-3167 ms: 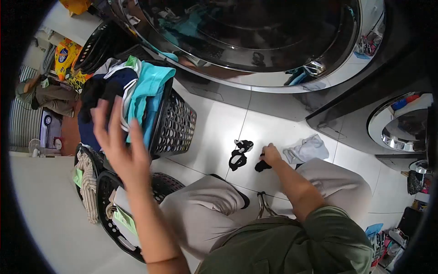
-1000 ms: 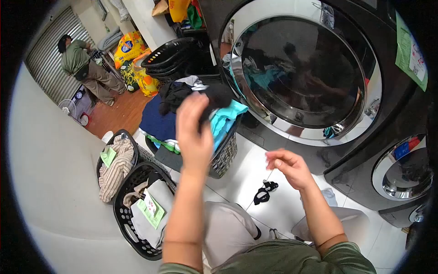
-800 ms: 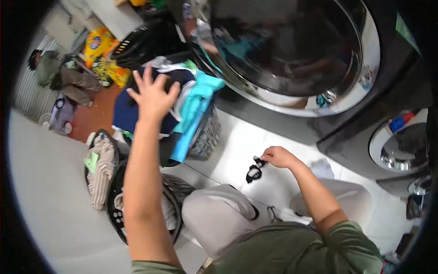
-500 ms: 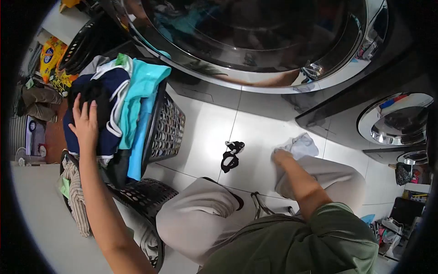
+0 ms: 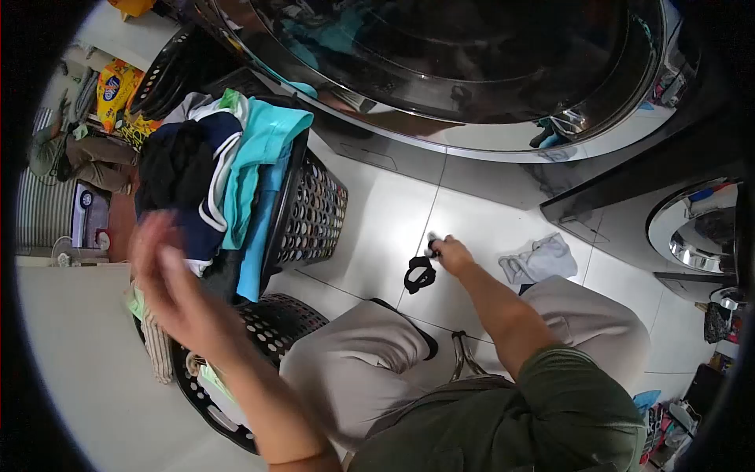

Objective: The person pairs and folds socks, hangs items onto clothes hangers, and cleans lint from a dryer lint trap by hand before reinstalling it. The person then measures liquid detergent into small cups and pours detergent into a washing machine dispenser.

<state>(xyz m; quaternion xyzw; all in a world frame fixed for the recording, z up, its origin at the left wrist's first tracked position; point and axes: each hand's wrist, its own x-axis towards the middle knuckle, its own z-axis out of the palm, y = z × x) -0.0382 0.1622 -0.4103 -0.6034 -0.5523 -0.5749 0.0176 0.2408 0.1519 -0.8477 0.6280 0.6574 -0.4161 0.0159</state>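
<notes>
My right hand (image 5: 454, 256) reaches down to the floor, its fingers closed on one end of a small black cloth item with pale edging (image 5: 419, 275); its exact kind is unclear. A light grey cloth (image 5: 539, 259) lies crumpled on the tiles to the right. My left hand (image 5: 187, 303), blurred by motion, is raised with fingers stretched and nothing visible in it. It is just in front of a dark plastic laundry basket (image 5: 314, 212) heaped with clothes, among them a black garment (image 5: 177, 165) on top and a turquoise one (image 5: 263, 141).
A large front-loading machine (image 5: 472, 140) stands ahead, with another round-doored machine (image 5: 700, 228) at right. A second perforated basket (image 5: 275, 322) sits by my left knee. Another person (image 5: 98, 153) is far off at upper left, near a yellow packet (image 5: 116, 90).
My left hand has lifted off the clothes pile and come back toward me. My right hand has left the grey cloth and moved left onto the black cloth item.
</notes>
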